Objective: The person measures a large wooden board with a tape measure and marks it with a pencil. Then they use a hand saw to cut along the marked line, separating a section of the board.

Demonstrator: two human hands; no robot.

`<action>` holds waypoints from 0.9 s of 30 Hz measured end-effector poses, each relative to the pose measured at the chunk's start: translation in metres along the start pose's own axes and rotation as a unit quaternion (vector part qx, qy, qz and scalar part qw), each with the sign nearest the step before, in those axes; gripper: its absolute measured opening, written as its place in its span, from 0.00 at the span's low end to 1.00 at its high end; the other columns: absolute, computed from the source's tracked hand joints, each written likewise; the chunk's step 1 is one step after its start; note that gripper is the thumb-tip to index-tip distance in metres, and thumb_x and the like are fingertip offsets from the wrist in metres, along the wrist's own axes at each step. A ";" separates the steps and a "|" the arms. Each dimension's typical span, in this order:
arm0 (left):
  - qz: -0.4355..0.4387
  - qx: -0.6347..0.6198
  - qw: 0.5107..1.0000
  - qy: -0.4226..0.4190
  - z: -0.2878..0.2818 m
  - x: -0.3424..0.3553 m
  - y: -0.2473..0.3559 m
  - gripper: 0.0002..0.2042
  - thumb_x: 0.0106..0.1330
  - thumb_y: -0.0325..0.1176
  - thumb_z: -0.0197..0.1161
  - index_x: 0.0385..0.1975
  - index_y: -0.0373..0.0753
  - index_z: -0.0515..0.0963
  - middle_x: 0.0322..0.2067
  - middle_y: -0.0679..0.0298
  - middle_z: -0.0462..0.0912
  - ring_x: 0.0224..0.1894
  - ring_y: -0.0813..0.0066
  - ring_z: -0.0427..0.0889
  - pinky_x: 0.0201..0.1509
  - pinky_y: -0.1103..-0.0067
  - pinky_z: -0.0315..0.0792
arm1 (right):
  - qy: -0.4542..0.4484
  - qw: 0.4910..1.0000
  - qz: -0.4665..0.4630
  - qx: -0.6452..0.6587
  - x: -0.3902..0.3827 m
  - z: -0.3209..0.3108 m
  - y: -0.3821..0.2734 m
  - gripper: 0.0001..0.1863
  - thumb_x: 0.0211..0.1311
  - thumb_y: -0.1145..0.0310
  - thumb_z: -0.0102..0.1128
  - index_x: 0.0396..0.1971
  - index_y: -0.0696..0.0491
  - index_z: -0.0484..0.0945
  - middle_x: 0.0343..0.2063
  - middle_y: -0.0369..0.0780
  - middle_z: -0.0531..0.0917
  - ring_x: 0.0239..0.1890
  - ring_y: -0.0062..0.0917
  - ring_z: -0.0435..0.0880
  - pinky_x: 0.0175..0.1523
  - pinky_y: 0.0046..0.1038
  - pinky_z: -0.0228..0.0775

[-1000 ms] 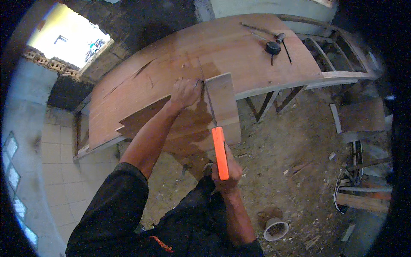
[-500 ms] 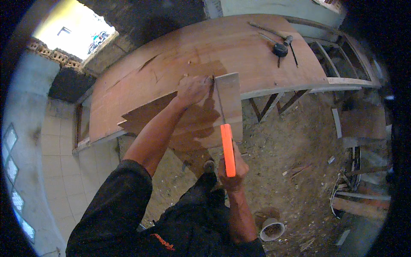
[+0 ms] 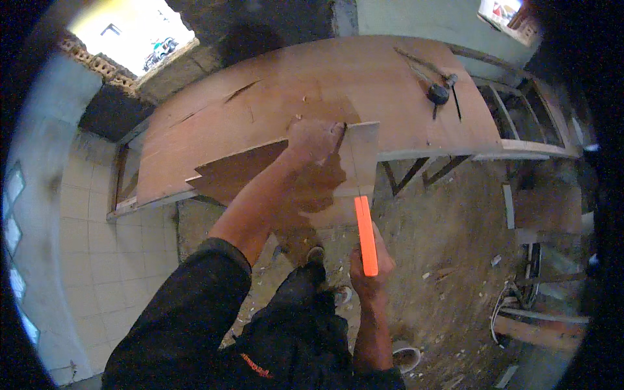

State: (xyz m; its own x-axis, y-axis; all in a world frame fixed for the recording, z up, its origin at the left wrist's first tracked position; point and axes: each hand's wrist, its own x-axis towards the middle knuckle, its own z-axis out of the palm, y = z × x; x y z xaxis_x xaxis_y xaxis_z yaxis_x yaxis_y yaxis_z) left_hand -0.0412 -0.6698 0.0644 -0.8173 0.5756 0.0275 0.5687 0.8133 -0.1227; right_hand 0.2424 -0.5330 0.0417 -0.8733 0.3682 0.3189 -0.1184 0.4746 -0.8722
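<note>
My right hand (image 3: 374, 268) is wrapped around the bright orange handle (image 3: 366, 237) of a handsaw. The handle stands at the near edge of a loose plywood sheet (image 3: 365, 156), and the thin blade, seen edge-on, is hard to make out. My left hand (image 3: 316, 140) bears down on the sheet's far edge, left of the saw line, its fingers curled. A dark tip shows beside that thumb, too blurred to name. The sheet has a jagged left end and lies partly on a large plywood-topped bench (image 3: 260, 107), overhanging toward me.
A black tape measure (image 3: 438, 95) and a hammer (image 3: 450, 80) lie at the bench's far right. Beyond is an open wooden frame (image 3: 510, 110). On the dirt floor are a white bucket (image 3: 407, 359) and, at right, scrap timber (image 3: 543, 331). My shoe (image 3: 315, 254) shows beneath the sheet.
The view has shifted, so the bench, sheet and hands appear farther right and slightly lower. Both hands keep their hold. The blade shows less distinctly than before.
</note>
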 end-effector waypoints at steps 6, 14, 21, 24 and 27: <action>0.012 0.015 0.999 0.033 -0.053 -0.032 0.025 0.17 0.59 0.46 0.66 0.43 0.44 0.81 0.33 0.58 0.87 0.37 0.55 0.88 0.50 0.53 0.78 | -0.057 0.997 0.029 -0.036 0.034 0.016 -0.001 0.22 0.59 0.78 0.60 0.56 0.60 0.78 0.30 0.47 0.84 0.28 0.35 0.84 0.34 0.33 0.76; 0.006 -0.024 0.990 -0.139 -0.080 -0.024 0.019 0.35 0.49 0.41 0.72 0.61 0.39 0.74 0.42 0.58 0.83 0.48 0.55 0.85 0.48 0.61 0.79 | 0.020 0.998 -0.057 -0.026 0.006 0.001 -0.008 0.24 0.57 0.79 0.60 0.57 0.61 0.78 0.38 0.47 0.86 0.34 0.35 0.86 0.40 0.32 0.78; 0.042 -0.053 0.993 0.100 -0.034 -0.026 0.011 0.17 0.51 0.43 0.68 0.38 0.42 0.82 0.29 0.57 0.85 0.31 0.52 0.86 0.31 0.56 0.77 | -0.055 0.993 0.079 -0.062 0.017 0.018 0.006 0.24 0.56 0.78 0.61 0.55 0.63 0.77 0.35 0.45 0.84 0.32 0.34 0.84 0.40 0.31 0.76; 0.039 -0.055 0.996 0.054 -0.026 -0.023 0.009 0.14 0.54 0.42 0.66 0.37 0.42 0.83 0.27 0.56 0.84 0.30 0.53 0.86 0.32 0.54 0.77 | -0.004 1.000 0.017 -0.019 -0.003 0.009 -0.001 0.21 0.56 0.78 0.61 0.52 0.63 0.78 0.32 0.45 0.83 0.30 0.34 0.83 0.38 0.32 0.76; 0.030 -0.058 0.994 0.090 -0.027 -0.022 0.008 0.10 0.58 0.41 0.64 0.34 0.44 0.83 0.26 0.56 0.83 0.28 0.54 0.86 0.34 0.53 0.77 | 0.037 0.998 -0.041 0.005 -0.003 0.013 0.006 0.20 0.56 0.77 0.60 0.51 0.64 0.79 0.32 0.46 0.83 0.30 0.35 0.82 0.37 0.33 0.75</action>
State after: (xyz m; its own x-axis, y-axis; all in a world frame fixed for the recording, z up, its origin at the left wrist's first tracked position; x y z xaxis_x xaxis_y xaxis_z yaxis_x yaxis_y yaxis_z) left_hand -0.0162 -0.6737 0.0900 -0.7573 0.6209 0.2023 0.6317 0.7751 -0.0144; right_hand 0.2384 -0.5416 0.0302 -0.8231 0.3873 0.4154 -0.1932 0.4969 -0.8460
